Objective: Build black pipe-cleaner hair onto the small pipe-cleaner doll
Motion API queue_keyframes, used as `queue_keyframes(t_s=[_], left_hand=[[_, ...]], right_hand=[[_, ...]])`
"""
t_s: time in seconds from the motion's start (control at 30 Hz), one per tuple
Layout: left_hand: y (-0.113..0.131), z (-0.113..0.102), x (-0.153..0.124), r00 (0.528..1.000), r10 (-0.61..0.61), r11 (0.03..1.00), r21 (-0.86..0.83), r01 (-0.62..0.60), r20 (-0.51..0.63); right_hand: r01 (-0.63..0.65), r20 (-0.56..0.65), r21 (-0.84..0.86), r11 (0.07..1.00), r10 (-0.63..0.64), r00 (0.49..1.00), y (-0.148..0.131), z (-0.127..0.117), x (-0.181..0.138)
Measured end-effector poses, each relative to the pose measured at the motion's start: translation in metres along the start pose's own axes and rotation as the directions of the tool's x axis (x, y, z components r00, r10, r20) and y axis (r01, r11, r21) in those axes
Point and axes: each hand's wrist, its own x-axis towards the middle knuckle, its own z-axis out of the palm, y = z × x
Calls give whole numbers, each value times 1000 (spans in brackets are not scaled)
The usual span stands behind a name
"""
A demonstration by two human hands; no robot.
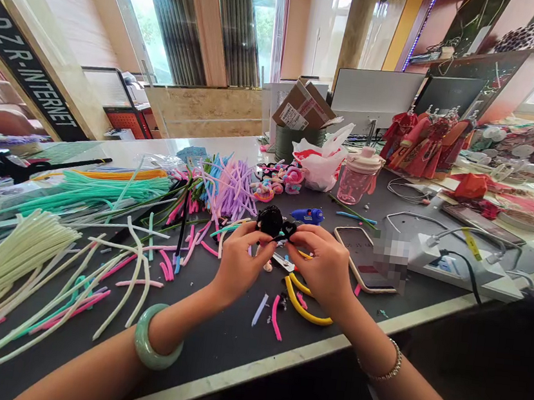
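My left hand pinches a small round black fuzzy piece, held up over the middle of the table. Close against its right side, my right hand grips a smaller looped black fuzzy piece between thumb and fingertips. Whether the two pieces are joined I cannot tell. Beneath my right hand lie yellow-handled scissors, their blades partly hidden. A blue glue gun rests just behind the hands. Short cut bits of pink pipe cleaner are scattered in front.
Bundles of green pipe cleaners, cream pipe cleaners and purple pipe cleaners cover the left and centre. A phone and a white power strip with cables lie to the right. A pink cup stands behind.
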Motion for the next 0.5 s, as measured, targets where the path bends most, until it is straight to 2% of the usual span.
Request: queue_keyframes(t_s=[0.13,0.5], left_hand=[[-1,0,0,1000,-6,1000,11,6,-1],[-2,0,0,1000,23,999,25,-23,-3]], right_hand=[[84,31,-28,996,-83,996,2,-2,0],[211,119,-42,977,-204,972,14,-12,0]])
